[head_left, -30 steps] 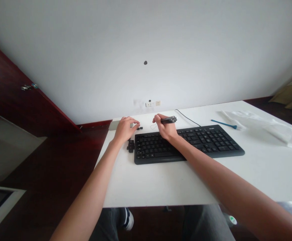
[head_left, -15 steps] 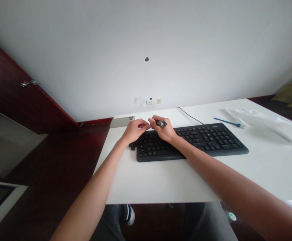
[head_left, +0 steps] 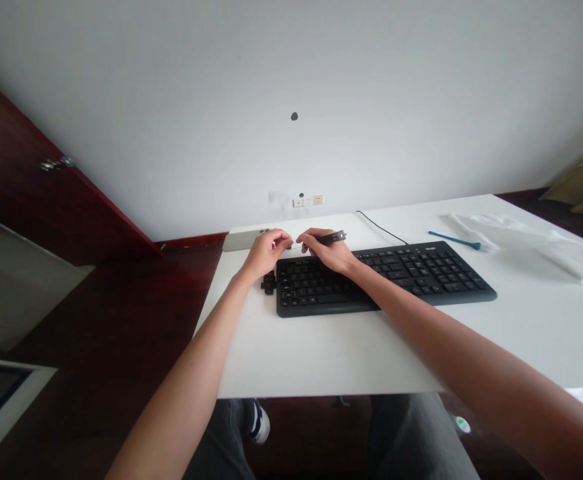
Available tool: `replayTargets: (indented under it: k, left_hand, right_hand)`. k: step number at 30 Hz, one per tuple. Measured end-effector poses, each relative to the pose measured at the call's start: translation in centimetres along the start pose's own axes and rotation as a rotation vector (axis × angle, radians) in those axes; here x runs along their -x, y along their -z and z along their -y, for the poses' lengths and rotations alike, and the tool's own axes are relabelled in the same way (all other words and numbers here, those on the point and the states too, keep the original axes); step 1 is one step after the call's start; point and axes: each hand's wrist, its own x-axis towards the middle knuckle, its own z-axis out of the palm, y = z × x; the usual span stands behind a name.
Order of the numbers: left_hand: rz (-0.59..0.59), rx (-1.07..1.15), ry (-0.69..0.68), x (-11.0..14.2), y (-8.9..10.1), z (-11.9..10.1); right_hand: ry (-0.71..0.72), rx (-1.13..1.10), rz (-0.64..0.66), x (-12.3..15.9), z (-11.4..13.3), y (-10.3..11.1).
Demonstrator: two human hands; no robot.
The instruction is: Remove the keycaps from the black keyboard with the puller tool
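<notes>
resting near the desk's front edge (head_left: 331, 395), the keyboard (head_left: 386, 277) leaves bare margin.

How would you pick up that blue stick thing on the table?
I'd pinch the blue stick around the middle of its thin shaft, reaching down from above. It lies flat, and its wide end is close to the white plastic.

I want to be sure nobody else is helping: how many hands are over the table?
2. The left hand is by the far left corner of the black keyboard; the right hand is at its far edge, holding a dark tool.
</notes>
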Motion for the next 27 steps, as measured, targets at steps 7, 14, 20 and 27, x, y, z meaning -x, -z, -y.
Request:
replayTargets:
  k: [7, 14, 20, 27]
  left_hand:
    - [0.008, -0.006, 0.005, 0.0, -0.1, -0.3]
    - [0.026, -0.130, 0.087, 0.3, 0.7, -0.7]
    - [0.275, -0.176, 0.124, 0.7, 1.2, -1.2]
    - [0.333, -0.213, 0.086, 0.7, 1.0, -1.3]
  right_hand:
    - [-0.026, -0.274, 0.055, -0.3, -0.3, -0.3]
    - [0.032, -0.096, -0.020, -0.7, -1.1, 0.4]
    - [0.041, 0.023, -0.011, -1.0, -1.9, 1.4]
    - [0.053, 0.140, 0.123, -0.7, -1.3, 2.1]
